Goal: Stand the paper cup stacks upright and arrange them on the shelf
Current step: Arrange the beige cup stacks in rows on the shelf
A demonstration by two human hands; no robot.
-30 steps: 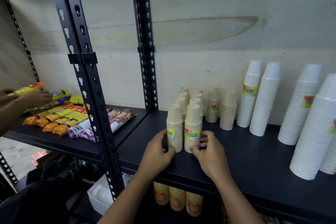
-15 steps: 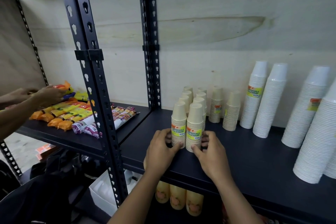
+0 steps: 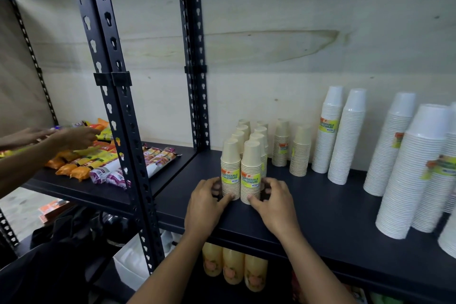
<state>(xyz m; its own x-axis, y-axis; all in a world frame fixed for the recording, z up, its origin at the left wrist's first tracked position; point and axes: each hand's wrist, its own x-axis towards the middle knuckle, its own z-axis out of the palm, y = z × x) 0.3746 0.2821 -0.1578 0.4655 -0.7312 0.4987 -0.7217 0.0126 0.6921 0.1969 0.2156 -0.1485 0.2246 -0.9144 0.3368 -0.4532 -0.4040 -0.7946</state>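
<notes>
Left hand and right hand clasp the front two paper cup stacks on the dark shelf.

The left hand's fingers curl round the 9 o'clock side of the left front stack, thumb at its base. The right hand does the same at the 3 o'clock side of the right front stack. Both stacks stand upright and touching, heading a double row running toward 12 o'clock. White cup stacks stand toward 3 o'clock. At 9 o'clock another person's hand reaches over snack packets.
</notes>
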